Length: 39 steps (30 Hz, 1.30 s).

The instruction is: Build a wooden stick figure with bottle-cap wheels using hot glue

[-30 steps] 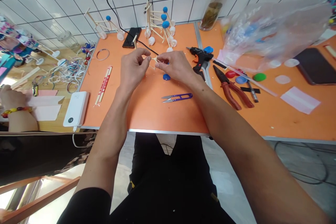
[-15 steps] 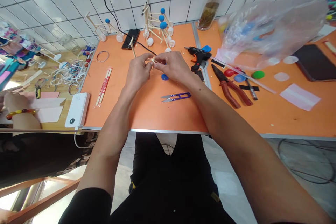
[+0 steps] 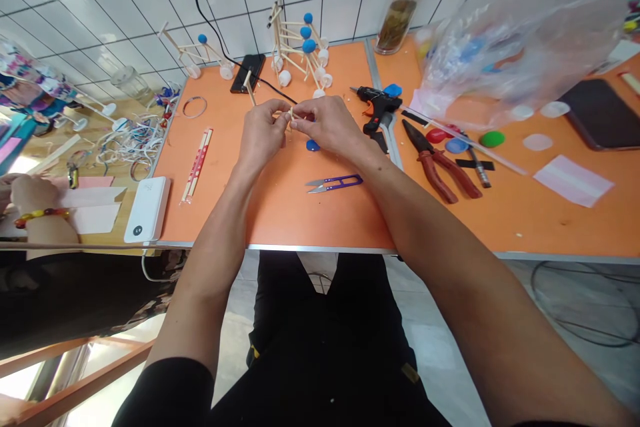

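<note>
My left hand (image 3: pixel 263 135) is closed around a small frame of pale wooden sticks (image 3: pixel 250 88), one stick poking up past the knuckles. Thumb and fingers of my right hand (image 3: pixel 326 123) pinch the frame's other end, so both sets of fingertips meet there. Most of the frame is hidden by the fingers. Just below my right fingers lies a blue bottle cap (image 3: pixel 313 145). Purple-handled thread snips (image 3: pixel 335 183) rest nearer the table edge. Behind the hands stands a stick model with blue balls (image 3: pixel 309 45) and white wheels.
To the right lie a black glue gun (image 3: pixel 379 107), red-handled pliers (image 3: pixel 437 163) and a clear plastic bag (image 3: pixel 520 60). Wrapped chopsticks (image 3: pixel 197 167) and a white power bank (image 3: pixel 147 209) are left. Another person's hand (image 3: pixel 35 195) rests at the far left.
The view has shifted very slightly. My fingertips have made a small adjustment on the stick frame, and both hands keep their hold.
</note>
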Motion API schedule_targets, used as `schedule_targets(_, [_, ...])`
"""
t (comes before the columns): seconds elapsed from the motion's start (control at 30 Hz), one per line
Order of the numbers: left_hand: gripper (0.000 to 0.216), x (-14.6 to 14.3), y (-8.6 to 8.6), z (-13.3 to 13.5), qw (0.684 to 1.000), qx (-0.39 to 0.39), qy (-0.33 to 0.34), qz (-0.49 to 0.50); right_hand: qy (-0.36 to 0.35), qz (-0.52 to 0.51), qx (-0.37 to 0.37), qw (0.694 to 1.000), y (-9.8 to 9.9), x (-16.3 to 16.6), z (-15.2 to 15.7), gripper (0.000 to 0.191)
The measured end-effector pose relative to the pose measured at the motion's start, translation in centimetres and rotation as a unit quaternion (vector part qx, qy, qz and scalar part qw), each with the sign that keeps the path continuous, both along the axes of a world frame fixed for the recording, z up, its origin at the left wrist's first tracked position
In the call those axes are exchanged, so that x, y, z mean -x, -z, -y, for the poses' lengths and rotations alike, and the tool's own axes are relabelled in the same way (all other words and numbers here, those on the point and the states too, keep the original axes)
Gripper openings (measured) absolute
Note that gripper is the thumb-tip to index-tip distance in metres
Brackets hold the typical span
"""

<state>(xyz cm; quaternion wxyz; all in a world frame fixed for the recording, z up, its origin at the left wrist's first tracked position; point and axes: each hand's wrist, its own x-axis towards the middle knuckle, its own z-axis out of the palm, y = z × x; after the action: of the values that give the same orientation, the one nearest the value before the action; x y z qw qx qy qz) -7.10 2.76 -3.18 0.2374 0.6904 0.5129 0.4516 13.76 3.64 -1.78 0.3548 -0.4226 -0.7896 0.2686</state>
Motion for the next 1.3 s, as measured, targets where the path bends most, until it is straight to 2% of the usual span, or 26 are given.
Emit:
schedule_targets(0.33, [0.051,0.0,0.2,-0.3,1.0,0.007,-0.016,-0.006,0.004,-0.014,0.008,1.0,0.1,-0.1,0.0,0.032])
schedule_targets(0.5, [0.056,0.2,0.4,-0.6,1.0,0.008,-0.013,0.0,0.06,-0.053,-0.008,0.997,0.6,-0.9,-0.7,0.031])
schedule_targets(0.67, [0.047,-0.1,-0.2,0.0,0.999,0.017,-0.036,-0.03,0.114,-0.046,-0.022,0.992,0.5,-2.0,-1.1,0.025])
schedule_targets(0.77, [0.037,-0.4,-1.2,0.8,0.996,0.042,-0.05,-0.063,0.153,-0.03,-0.032,0.987,-0.3,-2.7,-0.6,0.019])
schedule_targets(0.9, [0.022,-0.7,-2.1,1.4,0.994,0.049,-0.062,-0.074,0.177,-0.022,-0.061,0.982,-2.5,-4.2,0.7,0.018])
schedule_targets(1.1, [0.006,-1.1,-2.5,1.4,0.993,0.062,-0.073,-0.065,0.24,0.107,-0.018,0.965,-6.2,-7.7,2.2,0.026])
schedule_targets(1.2, [0.006,-1.2,-2.6,1.3,0.993,0.068,-0.078,-0.062,0.259,0.161,0.007,0.952,-6.7,-9.4,2.4,0.036])
schedule_targets(1.3, [0.005,-1.1,-2.6,1.2,0.992,0.073,-0.079,-0.06,0.273,0.186,0.065,0.942,-6.0,-10.9,2.2,0.027])
